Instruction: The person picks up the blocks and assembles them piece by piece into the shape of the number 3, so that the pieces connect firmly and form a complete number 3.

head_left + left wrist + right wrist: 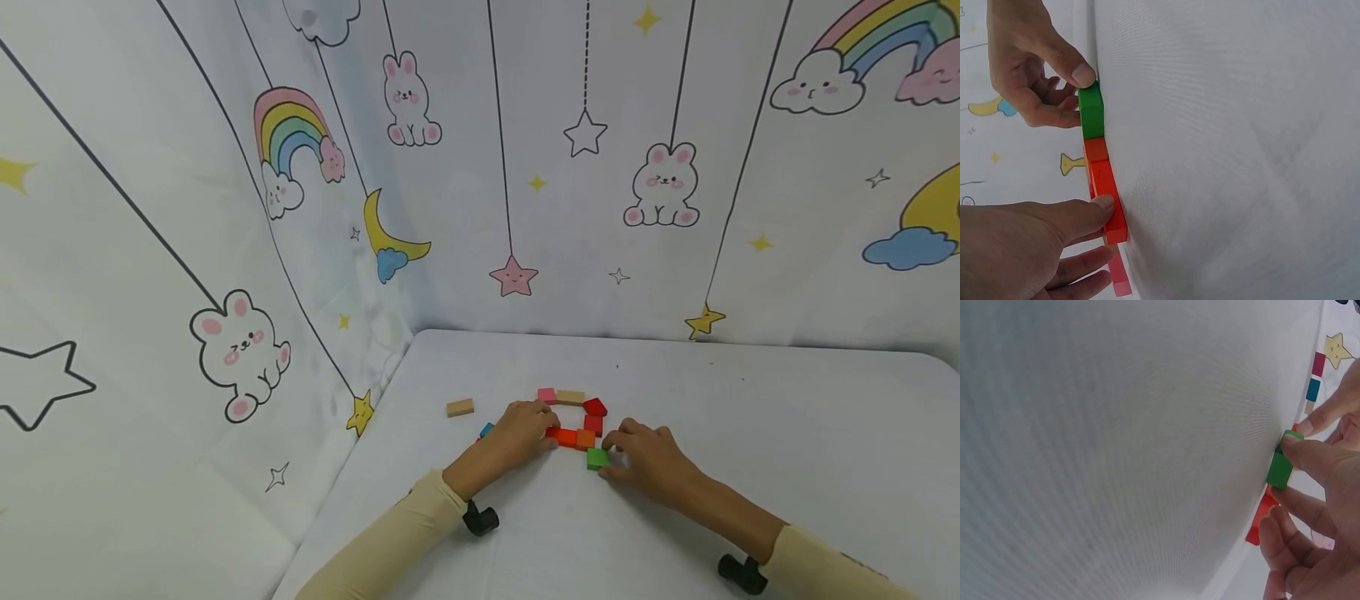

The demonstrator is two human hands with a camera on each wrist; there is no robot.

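Near the table's middle, my left hand (521, 429) grips a long red-orange block (564, 437), its thumb (1104, 203) on the near face. My right hand (651, 457) pinches a green block (597, 458) between thumb and forefinger, the other fingers curled below in the right wrist view. That green block meets the corner of an orange block (586, 439), which adjoins the red-orange one. A red square block (593, 425), a red five-sided block (595, 407), a tan block (571, 397) and a pink block (547, 396) carry the outline round behind.
A separate tan block (460, 407) lies to the left. Behind the left wrist, a blue block (487, 429) shows partly, the rest hidden by the arm. The white table (787, 425) ends at a printed cloth backdrop (450, 208) at the back and left.
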